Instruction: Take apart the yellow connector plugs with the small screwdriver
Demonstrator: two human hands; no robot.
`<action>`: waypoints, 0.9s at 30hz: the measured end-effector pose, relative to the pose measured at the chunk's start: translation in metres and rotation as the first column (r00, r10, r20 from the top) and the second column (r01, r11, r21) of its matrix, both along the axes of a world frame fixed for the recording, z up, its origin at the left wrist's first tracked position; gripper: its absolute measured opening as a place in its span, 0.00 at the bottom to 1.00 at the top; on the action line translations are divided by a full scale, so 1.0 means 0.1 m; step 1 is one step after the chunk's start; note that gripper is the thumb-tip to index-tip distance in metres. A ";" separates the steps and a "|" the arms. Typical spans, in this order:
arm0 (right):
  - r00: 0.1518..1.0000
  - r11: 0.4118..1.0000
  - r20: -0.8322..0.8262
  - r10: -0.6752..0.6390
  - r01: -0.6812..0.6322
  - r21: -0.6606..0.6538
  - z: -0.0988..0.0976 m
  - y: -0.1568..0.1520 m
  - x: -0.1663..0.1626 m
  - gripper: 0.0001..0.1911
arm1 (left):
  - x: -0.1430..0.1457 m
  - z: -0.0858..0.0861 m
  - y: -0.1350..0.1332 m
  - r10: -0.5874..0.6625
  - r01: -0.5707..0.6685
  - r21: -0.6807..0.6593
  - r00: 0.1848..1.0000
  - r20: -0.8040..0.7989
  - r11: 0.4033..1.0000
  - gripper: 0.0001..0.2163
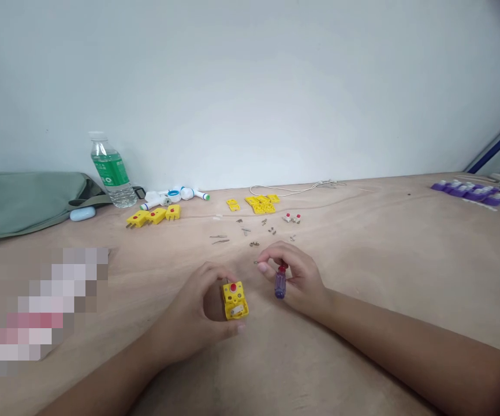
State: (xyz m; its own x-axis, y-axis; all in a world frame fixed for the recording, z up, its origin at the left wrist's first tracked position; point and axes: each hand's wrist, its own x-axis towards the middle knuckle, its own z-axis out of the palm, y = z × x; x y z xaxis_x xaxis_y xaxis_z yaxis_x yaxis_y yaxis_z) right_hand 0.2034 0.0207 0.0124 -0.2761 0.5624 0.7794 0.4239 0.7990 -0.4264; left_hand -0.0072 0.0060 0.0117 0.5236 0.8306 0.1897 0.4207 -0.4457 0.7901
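My left hand (191,315) is curled around a yellow plug (235,300) and grips it low over the table. A red button sits on top of the plug, and its near end is uncovered, showing a white part inside. To the right, my right hand (299,274) holds a screwdriver (280,283) with a see-through purple handle and red collar in its palm. Between that thumb and forefinger is a tiny metal piece (256,263), too small to name surely. Just beyond lie small brass-coloured pieces (254,244).
Yellow plugs (155,216) stand at the back left, by white-and-blue parts (174,196) and a water bottle (114,176). Yellow covers (261,204), red-topped switches (292,218) and metal pins (219,238) lie ahead. Purple parts (470,192) are far right; a green bag (29,202) is left.
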 end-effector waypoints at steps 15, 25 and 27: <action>0.593 0.588 0.762 -0.261 0.724 -0.361 0.45 1.33 -0.23 0.07 | 0.00 -0.08 0.02 -0.006 0.005 0.026 1.000 0.016 1.000 0.20; 0.482 0.443 0.853 -0.200 0.821 -0.360 0.30 1.67 -0.17 0.14 | -0.01 -0.09 0.01 0.001 -0.001 0.009 1.000 0.002 1.000 0.21; 0.479 0.440 0.857 -0.188 0.822 -0.363 0.26 1.69 -0.15 0.14 | -0.01 -0.09 0.01 0.000 0.000 0.008 1.000 0.001 1.000 0.21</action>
